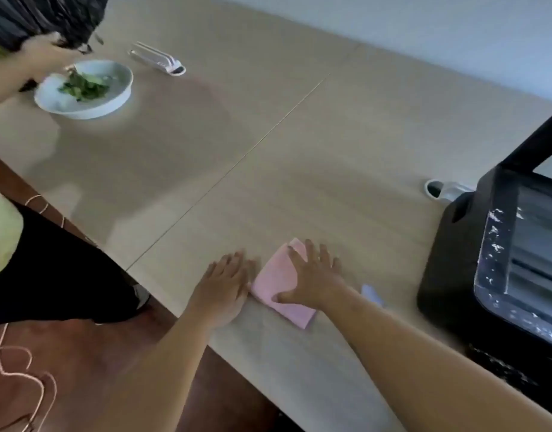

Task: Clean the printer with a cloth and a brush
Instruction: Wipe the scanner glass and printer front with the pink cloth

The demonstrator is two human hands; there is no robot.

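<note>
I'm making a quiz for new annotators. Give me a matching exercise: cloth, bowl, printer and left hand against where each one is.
Things:
1 cloth
2 bowl
3 printer
4 left hand

Places:
A at the right edge of the table
B far left on the table
C flat on bare tabletop
D under the right hand

Pairs: 1-D, 2-B, 3-A, 4-C
</note>
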